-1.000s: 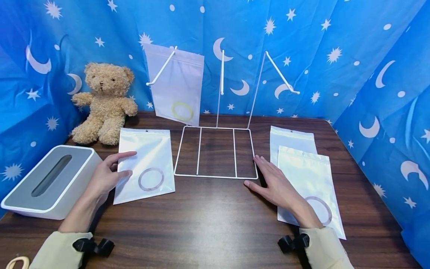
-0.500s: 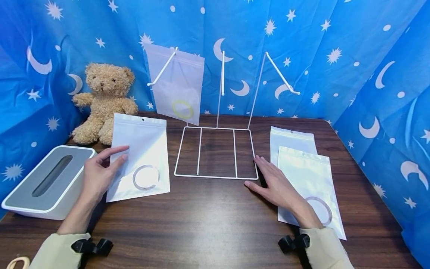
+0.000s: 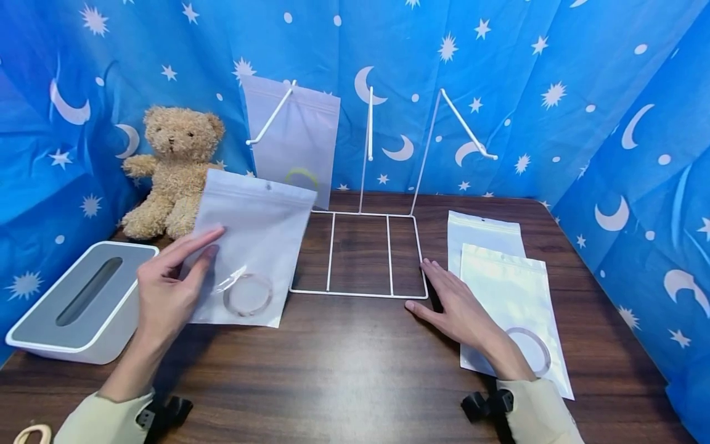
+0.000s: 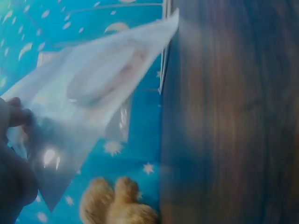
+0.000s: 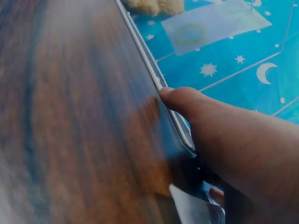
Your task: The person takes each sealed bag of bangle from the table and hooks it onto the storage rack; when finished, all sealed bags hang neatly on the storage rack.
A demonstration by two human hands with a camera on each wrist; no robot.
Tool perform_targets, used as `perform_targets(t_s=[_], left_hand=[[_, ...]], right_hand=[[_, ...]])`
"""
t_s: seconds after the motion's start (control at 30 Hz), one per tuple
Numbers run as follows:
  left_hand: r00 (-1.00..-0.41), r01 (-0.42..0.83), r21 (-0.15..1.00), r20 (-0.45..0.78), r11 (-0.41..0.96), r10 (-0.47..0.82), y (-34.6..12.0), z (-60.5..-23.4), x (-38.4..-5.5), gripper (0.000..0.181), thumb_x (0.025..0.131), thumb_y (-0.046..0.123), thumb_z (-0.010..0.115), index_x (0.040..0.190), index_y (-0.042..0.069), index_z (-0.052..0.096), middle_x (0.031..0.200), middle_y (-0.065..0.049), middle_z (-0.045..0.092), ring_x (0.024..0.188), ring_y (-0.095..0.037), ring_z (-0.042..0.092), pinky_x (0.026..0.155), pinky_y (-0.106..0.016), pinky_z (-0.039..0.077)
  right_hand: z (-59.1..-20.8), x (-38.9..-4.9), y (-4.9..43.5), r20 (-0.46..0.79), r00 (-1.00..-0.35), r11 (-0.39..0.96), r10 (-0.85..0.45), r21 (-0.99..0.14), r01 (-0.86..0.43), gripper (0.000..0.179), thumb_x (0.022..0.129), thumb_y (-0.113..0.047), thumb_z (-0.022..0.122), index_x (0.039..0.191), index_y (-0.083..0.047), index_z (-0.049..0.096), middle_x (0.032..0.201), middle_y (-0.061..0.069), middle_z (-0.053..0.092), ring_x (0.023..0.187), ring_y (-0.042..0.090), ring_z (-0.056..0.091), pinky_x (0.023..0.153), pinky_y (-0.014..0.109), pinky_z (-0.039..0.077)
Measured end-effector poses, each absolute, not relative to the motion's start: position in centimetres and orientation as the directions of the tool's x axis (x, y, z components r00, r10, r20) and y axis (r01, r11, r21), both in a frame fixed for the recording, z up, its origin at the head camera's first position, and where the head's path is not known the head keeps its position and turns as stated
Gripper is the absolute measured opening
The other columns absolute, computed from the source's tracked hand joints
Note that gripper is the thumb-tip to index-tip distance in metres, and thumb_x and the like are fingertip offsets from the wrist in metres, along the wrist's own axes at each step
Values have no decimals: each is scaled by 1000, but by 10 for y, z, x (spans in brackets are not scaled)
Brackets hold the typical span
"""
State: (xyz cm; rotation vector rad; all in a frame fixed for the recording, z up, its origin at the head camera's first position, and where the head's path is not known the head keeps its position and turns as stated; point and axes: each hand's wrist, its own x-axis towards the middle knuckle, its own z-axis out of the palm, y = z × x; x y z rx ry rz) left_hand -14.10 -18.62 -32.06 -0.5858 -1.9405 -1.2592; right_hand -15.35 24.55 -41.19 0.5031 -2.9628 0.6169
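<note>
My left hand (image 3: 174,277) pinches a white translucent zip pouch (image 3: 255,228) by its left edge between thumb and fingers. The pouch is lifted off the table and tilted, with a ring-shaped item (image 3: 248,295) low inside it and a small hang hole near its top. In the left wrist view the pouch (image 4: 56,102) slants upward from the fingertips. My right hand (image 3: 460,302) rests at the right front corner of a white wire display rack (image 3: 389,256), fingers straight, thumb on the base wire in the right wrist view. A similar pouch with a yellow ring (image 3: 318,135) hangs from the rack's left hook.
Two more white pouches (image 3: 501,290) lie overlapping on the right, partly under the right forearm. The rack's middle hook (image 3: 370,123) and right hook (image 3: 468,129) are bare. A teddy bear (image 3: 174,166) and a grey-topped tissue box (image 3: 83,302) stand at left, before a blue curtain (image 3: 499,37).
My left hand has raised the pouch from the table, first shifting it slightly left, then swinging it up and right so it overlaps the hanging pouch. The right hand has stayed put.
</note>
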Motion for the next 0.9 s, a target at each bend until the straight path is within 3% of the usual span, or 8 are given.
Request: perform_targets(t_s=[0.27, 0.37, 0.5, 0.57, 0.63, 0.73, 0.87, 0.9], left_hand=[[-618, 759, 580, 785, 297, 46, -151, -306, -124, 34, 78, -23, 65, 108, -9, 71, 108, -21, 69, 104, -22, 65, 74, -17, 48], [-625, 763, 602, 780, 237, 34, -138, -302, -122, 32, 79, -22, 65, 108, -9, 71, 108, -22, 69, 86, -14, 65, 57, -13, 41], [-623, 777, 617, 782, 126, 15, -120, -297, -122, 29, 80, -22, 65, 107, -11, 70, 107, -24, 69, 62, -3, 47, 41, -17, 21], [-622, 782, 621, 783, 50, 9, -111, -295, -123, 29, 80, -22, 64, 107, -13, 69, 108, -26, 68, 69, -5, 56, 47, -13, 33], [-622, 783, 622, 783, -22, 3, -102, -292, -126, 29, 80, -23, 63, 108, -15, 68, 108, -28, 67, 89, -15, 66, 64, -13, 46], [-624, 779, 622, 781, -85, -5, -91, -289, -129, 29, 81, -24, 62, 109, -17, 66, 110, -28, 66, 111, -29, 62, 88, -26, 50], [-633, 772, 628, 774, -95, -21, -79, -287, -133, 29, 82, -22, 62, 110, -16, 67, 111, -26, 67, 111, -29, 62, 86, -25, 50], [-637, 769, 633, 770, -91, -26, -77, -287, -134, 29, 82, -21, 63, 110, -15, 67, 111, -26, 67, 102, -25, 65, 78, -21, 50]], right_hand=[[-412, -153, 245, 139, -943, 862, -302, -382, -333, 92, 90, -61, 58, 155, -6, 24, 157, 17, 27, 144, 34, 22, 112, 56, 23], [-411, -153, 246, 145, -942, 861, -302, -382, -335, 92, 90, -61, 59, 155, -6, 24, 157, 16, 27, 144, 34, 22, 112, 56, 23], [-410, -152, 246, 152, -940, 860, -307, -378, -342, 91, 91, -60, 59, 155, -5, 25, 157, 17, 27, 144, 34, 22, 112, 56, 23], [-410, -152, 246, 153, -938, 860, -310, -376, -345, 91, 91, -60, 59, 155, -5, 25, 157, 17, 27, 145, 34, 22, 111, 56, 23], [-410, -152, 246, 153, -938, 859, -312, -377, -347, 91, 91, -60, 59, 155, -6, 25, 157, 16, 27, 145, 34, 21, 112, 56, 23], [-411, -152, 247, 155, -937, 857, -314, -379, -350, 91, 91, -59, 59, 155, -6, 24, 158, 16, 26, 145, 34, 21, 111, 56, 23], [-412, -152, 247, 155, -936, 856, -316, -379, -351, 91, 91, -61, 57, 155, -6, 24, 158, 16, 26, 145, 34, 21, 111, 56, 23], [-412, -152, 247, 156, -935, 855, -317, -380, -353, 91, 91, -61, 57, 155, -6, 24, 158, 16, 27, 145, 34, 22, 111, 56, 23]])
